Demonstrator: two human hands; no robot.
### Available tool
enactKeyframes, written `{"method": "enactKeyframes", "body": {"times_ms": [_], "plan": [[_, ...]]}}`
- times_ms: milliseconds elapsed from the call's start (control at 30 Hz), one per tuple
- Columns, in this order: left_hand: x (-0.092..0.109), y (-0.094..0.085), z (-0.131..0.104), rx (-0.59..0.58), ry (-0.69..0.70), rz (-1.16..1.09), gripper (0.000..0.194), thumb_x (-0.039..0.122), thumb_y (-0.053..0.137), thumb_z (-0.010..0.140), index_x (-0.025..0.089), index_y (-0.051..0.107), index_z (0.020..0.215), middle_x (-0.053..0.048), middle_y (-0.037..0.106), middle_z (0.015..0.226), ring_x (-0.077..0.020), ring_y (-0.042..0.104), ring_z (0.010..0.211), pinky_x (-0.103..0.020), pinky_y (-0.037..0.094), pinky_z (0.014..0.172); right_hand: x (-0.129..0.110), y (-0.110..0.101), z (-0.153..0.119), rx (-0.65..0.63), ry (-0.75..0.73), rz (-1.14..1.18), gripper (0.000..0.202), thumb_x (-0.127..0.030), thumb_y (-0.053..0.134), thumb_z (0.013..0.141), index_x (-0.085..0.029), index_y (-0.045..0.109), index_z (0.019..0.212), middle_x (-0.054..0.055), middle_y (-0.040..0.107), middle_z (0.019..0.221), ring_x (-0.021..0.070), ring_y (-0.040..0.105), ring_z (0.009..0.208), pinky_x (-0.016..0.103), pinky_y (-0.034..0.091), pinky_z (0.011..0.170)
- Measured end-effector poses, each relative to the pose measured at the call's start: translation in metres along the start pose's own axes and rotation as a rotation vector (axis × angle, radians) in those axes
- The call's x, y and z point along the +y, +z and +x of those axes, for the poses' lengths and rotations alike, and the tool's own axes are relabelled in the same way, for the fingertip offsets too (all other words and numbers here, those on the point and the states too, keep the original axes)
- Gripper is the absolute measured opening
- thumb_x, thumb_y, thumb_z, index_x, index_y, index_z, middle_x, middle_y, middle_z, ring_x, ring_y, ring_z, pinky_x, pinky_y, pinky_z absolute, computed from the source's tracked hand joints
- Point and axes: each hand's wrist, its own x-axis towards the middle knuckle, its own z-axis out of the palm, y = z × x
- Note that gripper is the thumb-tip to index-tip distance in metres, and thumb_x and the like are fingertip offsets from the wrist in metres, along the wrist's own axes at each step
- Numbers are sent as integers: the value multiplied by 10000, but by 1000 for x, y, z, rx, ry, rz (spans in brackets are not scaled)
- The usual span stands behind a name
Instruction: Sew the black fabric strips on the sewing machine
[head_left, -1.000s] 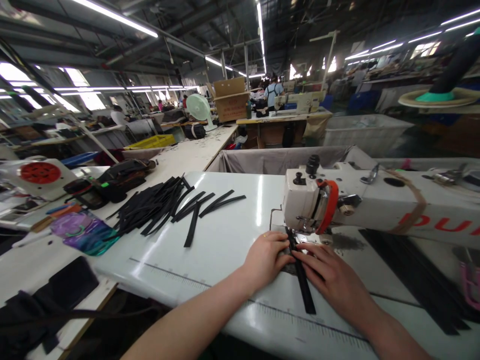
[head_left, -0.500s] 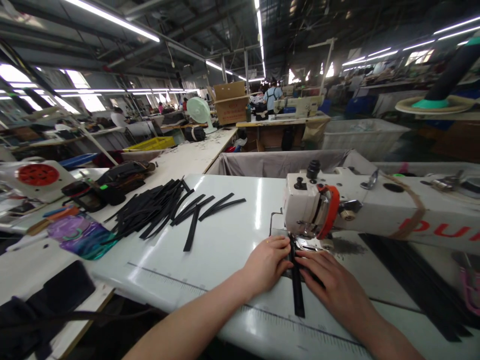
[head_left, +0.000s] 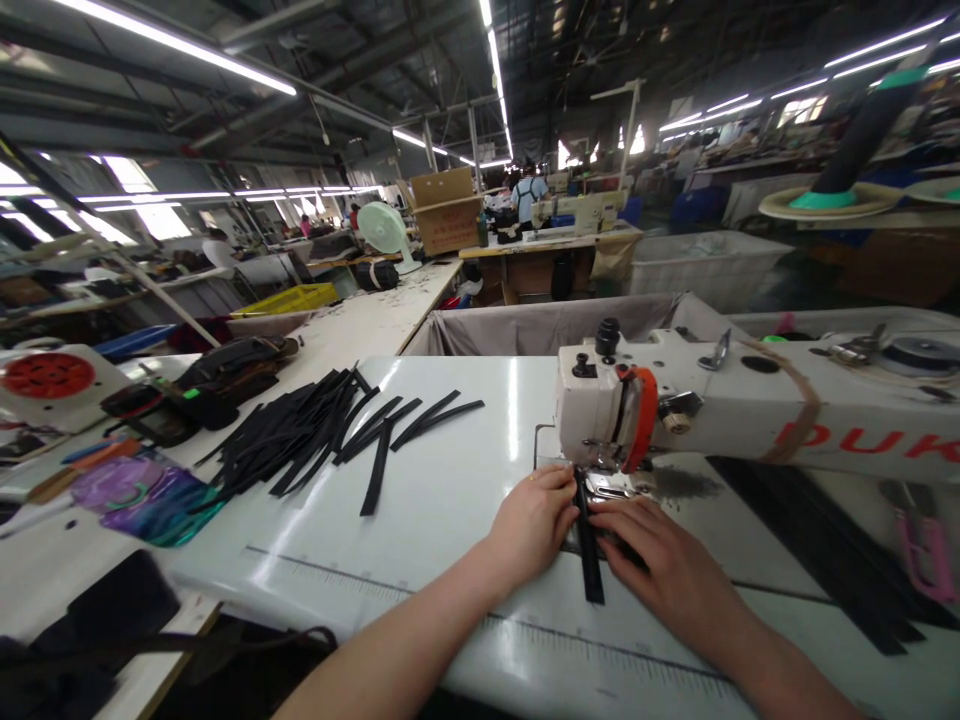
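Note:
A narrow black fabric strip (head_left: pixel 590 565) lies under the needle area of a white sewing machine (head_left: pixel 592 400), its free end pointing toward me. From the left, my left hand (head_left: pixel 534 515) presses its closed fingers on the strip close to the presser foot. My right hand (head_left: pixel 645 545) grips the strip's right edge with its fingertips, just below the metal plate (head_left: pixel 611 487). The fingertips of both hands are partly hidden against the black cloth. Further left on the machine table (head_left: pixel 450 500), a pile of similar black strips (head_left: pixel 292 430) lies loosely spread.
Longer black fabric pieces (head_left: pixel 810 550) and pink-handled scissors (head_left: pixel 924 550) lie under the machine arm to the right. A purple-teal pouch (head_left: pixel 142 495) is at the left. Beyond stand a green fan (head_left: pixel 382 230), a cardboard box (head_left: pixel 446 212) and a person in blue (head_left: pixel 530 190).
The black strip has slid forward under the machine, so less of it extends toward me. Both hands keep their places beside it. The whole view has shifted slightly.

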Motion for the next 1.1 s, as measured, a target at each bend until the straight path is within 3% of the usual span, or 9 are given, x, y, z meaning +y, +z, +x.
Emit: {"method": "enactKeyframes", "body": {"times_ms": [267,533,900,1100], "plan": [[-2,0,3,1,18,-2,181,152,556,900,133,635,1063,-106,650,1167,-239,521,1231,-369,420,1099,-2,-7,-1,-31,-64,81,166,-163,532,890,-227,685,885,47,702,933,174,654,872,312,544,799],[-2,-1,3,-4,14,-7,145,168,568,901,136,647,1018,-113,643,1181,-241,524,1226,-376,419,1098,4,0,1,12,-37,11,171,-174,535,898,-227,691,941,55,696,973,194,646,916,350,544,826],[0,2,2,9,7,30,168,181,567,891,160,652,1034,-105,643,1199,-245,531,1225,-410,436,1091,10,9,3,-43,38,-167,274,-200,445,935,-205,655,1111,78,685,956,219,647,856,367,553,735],[6,2,0,6,4,77,232,157,508,902,123,625,1100,-133,612,1255,-254,516,1244,-402,422,1114,9,10,3,-67,42,-191,292,-189,425,944,-178,629,1153,100,681,1015,239,642,893,406,554,768]]}}
